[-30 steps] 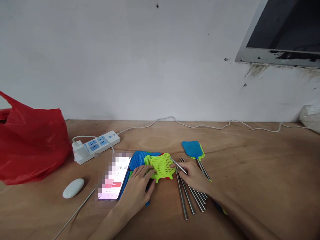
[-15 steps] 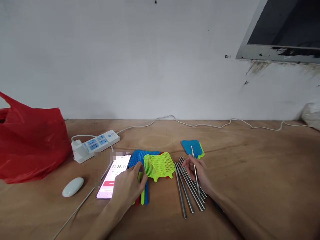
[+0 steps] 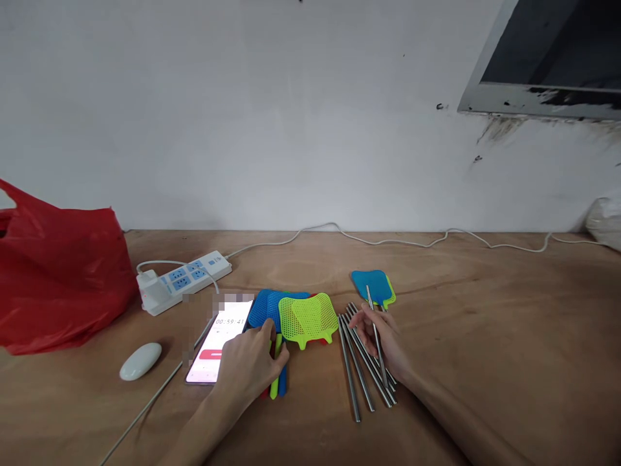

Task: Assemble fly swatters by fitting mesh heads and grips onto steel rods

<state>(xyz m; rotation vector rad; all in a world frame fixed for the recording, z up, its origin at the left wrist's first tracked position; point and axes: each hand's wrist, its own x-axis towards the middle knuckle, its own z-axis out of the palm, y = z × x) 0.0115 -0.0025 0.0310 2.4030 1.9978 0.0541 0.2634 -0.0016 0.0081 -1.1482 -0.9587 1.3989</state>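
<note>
My left hand (image 3: 250, 364) lies over a cluster of coloured plastic handles (image 3: 274, 388), green, red and blue. Its thumb and index finger are apart, and the other fingertips are hidden. Just beyond are fly swatter heads: blue mesh ones (image 3: 264, 309) underneath and yellow-green ones (image 3: 308, 317) on top, with a bit of red showing. My right hand (image 3: 381, 336) pinches a slim metal tube (image 3: 374, 327), tilted with its top pointing away. Below it, several more metal tubes (image 3: 356, 369) lie fanned on the table. A blue swatter head (image 3: 371, 285) rests over a yellow-green one beyond my right hand.
A lit phone (image 3: 218, 346) showing a timer lies beside my left hand. Further left are a white mouse (image 3: 140, 361), a power strip (image 3: 184, 281) with a plug, and a red plastic bag (image 3: 63, 278). A white cable (image 3: 383, 243) runs along the wall.
My left thumb has shifted slightly right over the handles, and a green handle tip at their left edge no longer shows. The tube in my right hand has tilted a little leftward.
</note>
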